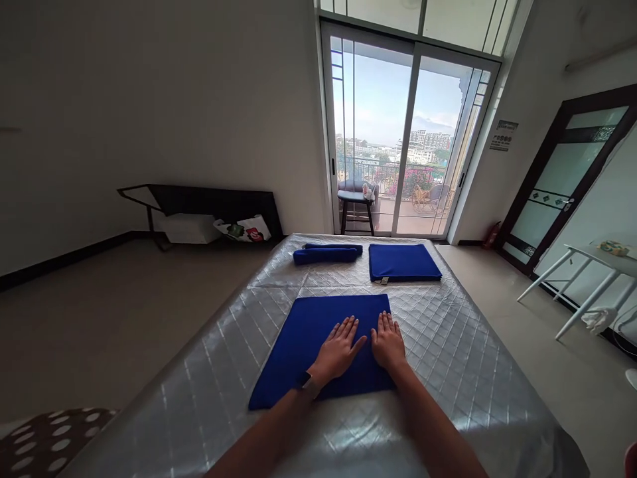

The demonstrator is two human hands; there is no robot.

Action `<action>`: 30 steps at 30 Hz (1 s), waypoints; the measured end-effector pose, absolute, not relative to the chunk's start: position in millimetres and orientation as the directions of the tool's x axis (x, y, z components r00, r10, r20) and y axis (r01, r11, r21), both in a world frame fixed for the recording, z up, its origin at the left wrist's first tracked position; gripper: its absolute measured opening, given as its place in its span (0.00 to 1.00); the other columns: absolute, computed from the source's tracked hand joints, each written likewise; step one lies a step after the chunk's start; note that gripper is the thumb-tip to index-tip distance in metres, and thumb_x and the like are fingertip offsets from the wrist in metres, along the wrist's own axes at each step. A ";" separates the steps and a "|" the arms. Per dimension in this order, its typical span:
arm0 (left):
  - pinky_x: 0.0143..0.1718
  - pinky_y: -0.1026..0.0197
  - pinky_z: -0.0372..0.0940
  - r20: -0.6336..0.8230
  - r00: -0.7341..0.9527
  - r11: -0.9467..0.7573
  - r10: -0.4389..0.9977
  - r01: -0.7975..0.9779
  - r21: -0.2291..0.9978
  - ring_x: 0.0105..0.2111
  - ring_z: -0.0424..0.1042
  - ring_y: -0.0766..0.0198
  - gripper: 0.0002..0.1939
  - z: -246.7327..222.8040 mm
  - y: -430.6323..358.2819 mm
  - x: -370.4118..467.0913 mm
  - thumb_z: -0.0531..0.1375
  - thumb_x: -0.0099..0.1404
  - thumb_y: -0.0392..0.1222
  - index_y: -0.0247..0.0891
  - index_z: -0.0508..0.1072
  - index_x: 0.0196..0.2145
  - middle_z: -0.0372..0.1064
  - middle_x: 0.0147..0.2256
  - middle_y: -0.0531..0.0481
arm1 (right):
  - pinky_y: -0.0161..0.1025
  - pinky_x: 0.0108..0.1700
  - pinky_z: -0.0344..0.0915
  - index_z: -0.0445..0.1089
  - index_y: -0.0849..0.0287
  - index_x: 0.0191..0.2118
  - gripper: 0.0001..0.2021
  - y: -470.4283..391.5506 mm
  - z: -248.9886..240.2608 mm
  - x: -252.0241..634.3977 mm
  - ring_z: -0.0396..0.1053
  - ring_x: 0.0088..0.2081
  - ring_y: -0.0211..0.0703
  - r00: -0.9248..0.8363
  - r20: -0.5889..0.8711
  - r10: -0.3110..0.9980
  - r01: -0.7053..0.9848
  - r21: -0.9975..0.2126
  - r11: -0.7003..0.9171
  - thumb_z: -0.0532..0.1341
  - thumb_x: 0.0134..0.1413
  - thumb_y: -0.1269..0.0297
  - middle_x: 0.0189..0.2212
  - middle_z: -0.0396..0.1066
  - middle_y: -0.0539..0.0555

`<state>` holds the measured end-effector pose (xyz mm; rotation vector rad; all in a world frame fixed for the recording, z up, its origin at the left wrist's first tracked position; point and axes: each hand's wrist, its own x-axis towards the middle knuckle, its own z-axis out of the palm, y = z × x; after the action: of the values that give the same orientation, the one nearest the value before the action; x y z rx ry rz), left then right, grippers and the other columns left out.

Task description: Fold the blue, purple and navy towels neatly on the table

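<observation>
A blue cloth (293, 352) lies spread flat on the silver quilted cover of the table (223, 372). My left hand (338, 350) rests palm down on the middle of the cloth, fingers stretched out, with a dark watch on the wrist. Close to it, my right hand (387, 341) lies flat along the cloth's right edge, its fingers extended. Neither hand grips anything. Beyond them sit a stack of folded blue cloths (404, 261) at the right and rolled blue cloths (326, 255) at the left.
A black metal frame (213, 199) stands by the left wall, with a white box (192, 229) and a printed bag (246, 229). Behind the table are glass sliding doors (408, 133). A white side table (597, 259) stands at the right. Brown dotted fabric (50, 441) shows at lower left.
</observation>
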<state>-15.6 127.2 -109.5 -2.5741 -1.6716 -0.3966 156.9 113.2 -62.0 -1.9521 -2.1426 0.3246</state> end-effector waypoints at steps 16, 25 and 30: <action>0.65 0.40 0.54 0.314 0.071 -0.126 0.947 0.979 0.158 0.68 0.53 0.44 0.44 -140.3 112.1 -149.6 0.36 0.71 0.65 0.25 0.56 0.67 0.55 0.66 0.29 | 0.48 0.71 0.36 0.45 0.67 0.72 0.30 112.0 -58.9 160.3 0.37 0.73 0.45 -0.071 -0.028 0.997 0.963 -0.261 0.061 0.40 0.71 0.58 0.72 0.41 0.60; 0.65 0.39 0.53 0.331 0.065 -0.131 0.941 0.975 0.181 0.68 0.53 0.45 0.44 -140.6 110.7 -146.7 0.36 0.71 0.65 0.26 0.57 0.67 0.55 0.66 0.30 | 0.47 0.71 0.40 0.45 0.68 0.72 0.30 69.3 -61.7 166.0 0.37 0.73 0.45 -0.072 -0.037 0.997 0.970 -0.235 0.062 0.41 0.71 0.57 0.72 0.43 0.61; 0.66 0.41 0.52 0.294 0.059 -0.108 0.954 0.982 0.152 0.68 0.53 0.45 0.45 -136.1 112.5 -151.2 0.36 0.71 0.65 0.20 0.59 0.65 0.54 0.66 0.27 | 0.47 0.71 0.40 0.44 0.68 0.72 0.30 67.1 -64.1 163.7 0.38 0.73 0.45 -0.087 -0.013 0.996 0.966 -0.244 0.081 0.41 0.71 0.58 0.72 0.43 0.61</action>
<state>-151.2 112.5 -136.1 -2.2199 -2.0371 -0.4954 163.7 67.1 -64.1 -2.0093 -2.1889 0.2850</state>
